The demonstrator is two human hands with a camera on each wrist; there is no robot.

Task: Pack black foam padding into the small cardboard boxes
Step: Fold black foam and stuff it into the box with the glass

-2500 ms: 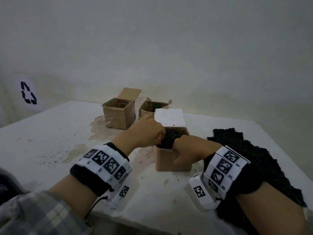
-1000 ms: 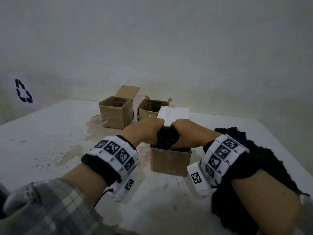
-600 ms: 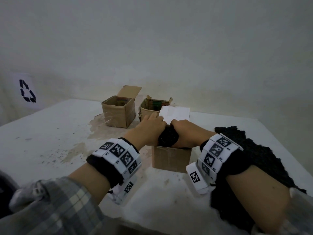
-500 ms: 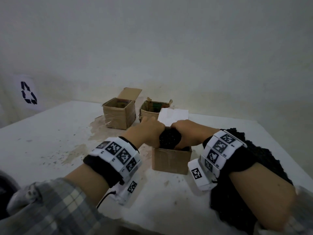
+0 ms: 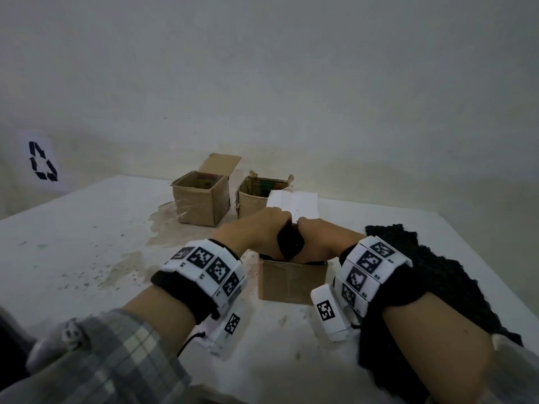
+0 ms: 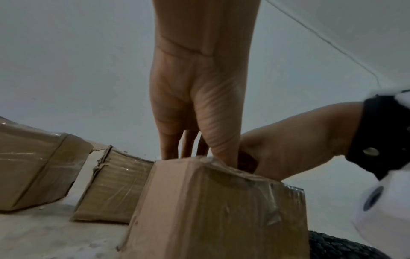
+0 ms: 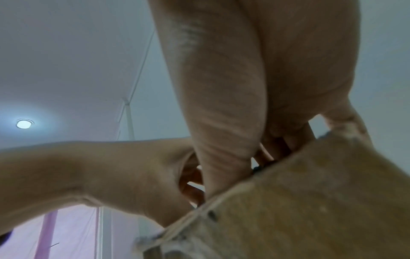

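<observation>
A small open cardboard box (image 5: 291,282) stands on the white table in front of me, its white flap (image 5: 294,202) raised at the back. A wad of black foam (image 5: 290,243) sticks up out of its mouth. My left hand (image 5: 262,231) grips the wad from the left and my right hand (image 5: 318,237) from the right, knuckles nearly touching. In the left wrist view my left fingers (image 6: 199,122) reach down inside the box (image 6: 210,210) next to the right hand (image 6: 288,149). The right wrist view shows my right hand (image 7: 233,105) at the box rim (image 7: 310,201). The fingertips are hidden.
Two more open cardboard boxes (image 5: 201,199) (image 5: 256,199) stand behind, near the wall. A large heap of black foam sheet (image 5: 437,272) lies on the table under and beyond my right forearm. The table's left part (image 5: 73,243) is stained.
My right hand left the box's side and joined the left on the foam. Both hands have closed in over the box mouth and squeezed the wad narrower.
</observation>
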